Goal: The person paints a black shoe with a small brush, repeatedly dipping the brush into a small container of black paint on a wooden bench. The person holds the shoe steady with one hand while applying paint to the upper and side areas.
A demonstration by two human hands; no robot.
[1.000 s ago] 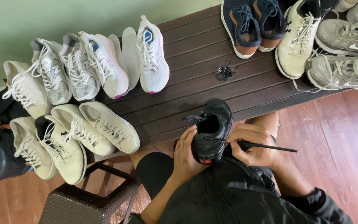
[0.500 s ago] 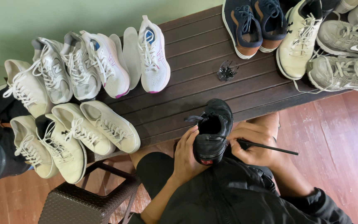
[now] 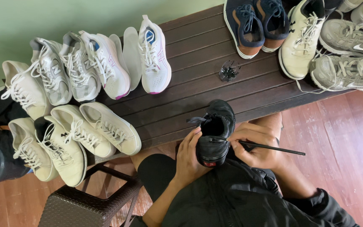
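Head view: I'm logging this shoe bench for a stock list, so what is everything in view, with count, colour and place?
Black shoe: one, black, held over the bench's near edge.
Thin rod: one, black, in the right hand, tip at the shoe.
White trainers: about five, white and grey, some with pink trim, bench left rear.
Cream shoes: about four, cream, bench left front.
Navy shoes: two, navy with tan soles, bench right rear.
Cream trainer: one, beside the navy pair.
Grey trainers: at least two, grey, bench far right.
Lace tangle: one, black, bench middle.
Bench: one, dark brown slats.
Stool: one, dark woven, bottom left.
Floor: reddish wood.
Left hand: holds the shoe's side.
Right hand: grips the rod.
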